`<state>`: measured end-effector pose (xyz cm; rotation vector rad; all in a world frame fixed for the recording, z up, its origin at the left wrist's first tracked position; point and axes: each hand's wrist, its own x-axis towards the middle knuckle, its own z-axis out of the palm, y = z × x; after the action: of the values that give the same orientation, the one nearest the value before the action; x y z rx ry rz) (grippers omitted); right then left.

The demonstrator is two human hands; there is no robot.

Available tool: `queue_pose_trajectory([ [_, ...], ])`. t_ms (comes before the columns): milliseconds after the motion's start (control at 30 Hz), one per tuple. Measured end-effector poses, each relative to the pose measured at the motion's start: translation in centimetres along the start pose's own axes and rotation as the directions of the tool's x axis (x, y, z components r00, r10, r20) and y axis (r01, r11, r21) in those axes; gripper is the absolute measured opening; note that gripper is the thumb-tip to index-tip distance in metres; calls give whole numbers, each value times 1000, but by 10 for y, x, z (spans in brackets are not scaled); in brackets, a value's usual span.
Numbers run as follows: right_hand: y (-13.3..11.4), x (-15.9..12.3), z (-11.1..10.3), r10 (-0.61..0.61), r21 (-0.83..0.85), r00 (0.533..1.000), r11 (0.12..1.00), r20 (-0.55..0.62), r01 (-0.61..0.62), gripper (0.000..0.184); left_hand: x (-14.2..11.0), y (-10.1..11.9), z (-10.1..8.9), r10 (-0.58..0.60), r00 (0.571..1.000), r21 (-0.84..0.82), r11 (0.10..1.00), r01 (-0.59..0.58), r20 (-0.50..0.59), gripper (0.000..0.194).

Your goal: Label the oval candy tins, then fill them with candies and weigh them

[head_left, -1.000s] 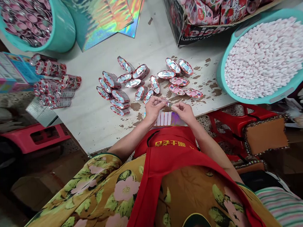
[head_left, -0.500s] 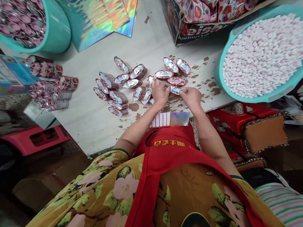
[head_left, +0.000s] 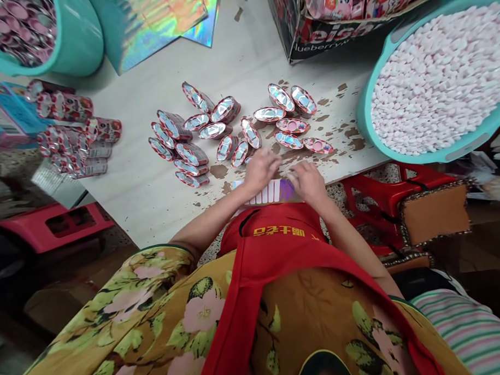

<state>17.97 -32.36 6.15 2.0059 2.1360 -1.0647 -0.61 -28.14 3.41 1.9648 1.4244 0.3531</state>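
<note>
- Two bare hands meet over the near edge of the worktop [head_left: 139,202], just apart from each other, with the left hand [head_left: 262,169] a little farther forward than the right hand [head_left: 308,181].
- The left fingers are bent and blurred; whether they pinch anything, I cannot tell.
- The right fingers are bent too, the thumb and fingertips close to the right part of the iridescent strip [head_left: 270,193]; I cannot tell whether they touch it or hold something small.
- The iridescent strip lies at the worktop's edge, in front of the red apron [head_left: 277,252], with a row of narrow pale bars on it and a purple sheen at its right end.
- Oval packs [head_left: 269,114] stand in loose groups beyond the hands, most topped with silvery foil.
- Two packs at the right show a pink round centre instead; one of them, the near pink-centred pack [head_left: 318,146], is just beyond the right hand.
- To the right sits a teal basin [head_left: 366,120] heaped with small pale pieces [head_left: 435,82].
- At the back are a dark carton [head_left: 335,39] of printed packs, shiny sheets [head_left: 158,26] and a teal bucket [head_left: 81,40] of pink-and-silver pieces.
</note>
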Motion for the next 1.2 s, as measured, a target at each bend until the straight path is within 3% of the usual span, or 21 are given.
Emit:
queue_pose_trajectory([
  [100,3,-5,16,5,-47,975,999,223,6,32,-37,5,17,65,978,85,993,-83,200,26],
  [167,7,-1,20,30,-50,953,999,301,-16,33,-51,4,27,87,960,154,979,-132,266,30],
  [267,11,7,22,52,-52,944,998,325,-37,33,-64,0,32,135,946,202,959,-200,296,35],
  [433,10,12,23,91,-65,939,995,331,-73,34,-79,-8,21,226,900,139,945,-295,374,30],
  [600,11,15,25,63,-50,940,998,334,-49,36,-70,-9,24,135,949,199,960,-196,283,42],
  [733,13,15,24,51,-47,934,998,354,-37,35,-60,-10,38,115,936,190,964,-186,333,41],
  [867,14,15,24,57,-33,935,998,351,-49,35,-68,-13,37,173,924,79,974,-211,340,33],
  [933,14,17,27,66,-30,938,998,341,-59,34,-74,-11,28,221,914,-70,975,-210,339,24],
  [1000,13,19,30,81,-31,942,997,326,-75,34,-78,-4,17,224,912,-268,954,-133,344,19],
  [1033,13,20,31,90,-30,945,996,316,-84,34,-79,1,11,175,927,-362,931,-46,332,19],
  [1100,12,20,33,104,-12,953,994,283,-105,33,-74,12,0,-41,964,-538,823,182,263,19],
  [1133,12,19,33,108,11,961,993,254,-115,33,-69,18,-5,-180,959,-624,729,280,220,21],
  [1200,10,14,31,103,103,981,987,165,-121,33,-56,28,-14,-400,902,-768,524,368,159,30],
])
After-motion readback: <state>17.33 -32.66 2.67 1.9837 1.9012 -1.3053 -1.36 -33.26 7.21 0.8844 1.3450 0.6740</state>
